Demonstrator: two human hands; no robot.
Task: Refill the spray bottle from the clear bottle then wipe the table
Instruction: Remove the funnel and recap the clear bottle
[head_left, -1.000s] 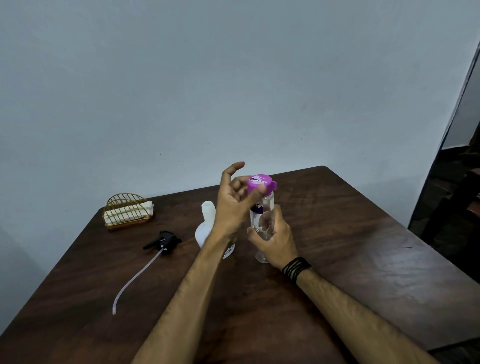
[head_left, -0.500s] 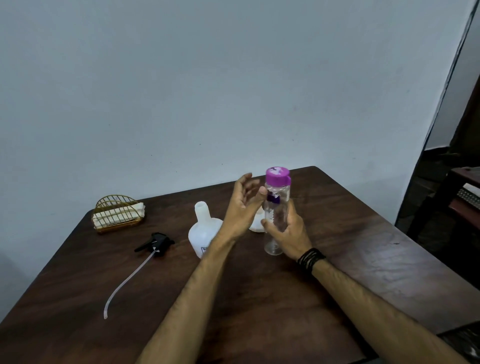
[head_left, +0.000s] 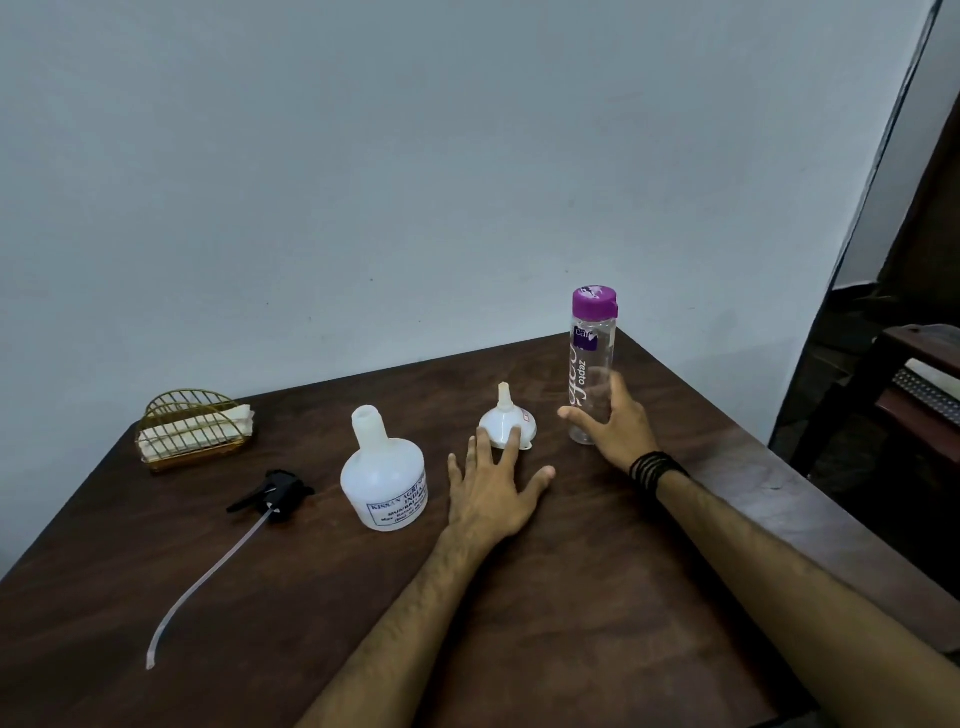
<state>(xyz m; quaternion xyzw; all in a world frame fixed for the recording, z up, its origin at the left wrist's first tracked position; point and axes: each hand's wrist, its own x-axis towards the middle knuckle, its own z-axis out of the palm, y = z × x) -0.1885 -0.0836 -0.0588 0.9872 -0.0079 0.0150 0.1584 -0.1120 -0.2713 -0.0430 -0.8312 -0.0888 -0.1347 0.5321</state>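
Head view: funnel (head_left: 506, 425) lies under left hand (head_left: 493, 486) fingertips.

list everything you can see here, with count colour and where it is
table: 1, dark brown wood, fills the lower frame
napkin holder: 1, gold wire holding white napkins, far left
spray head: 1, black with clear tube, lying left of the spray bottle
spray bottle: 1, white, uncapped, upright at centre
funnel: 1, white, upside down, right of the spray bottle
clear bottle: 1, clear with purple cap on, upright, far right
left hand: open, fingertips at the funnel
right hand: black wristbands, round the clear bottle's base
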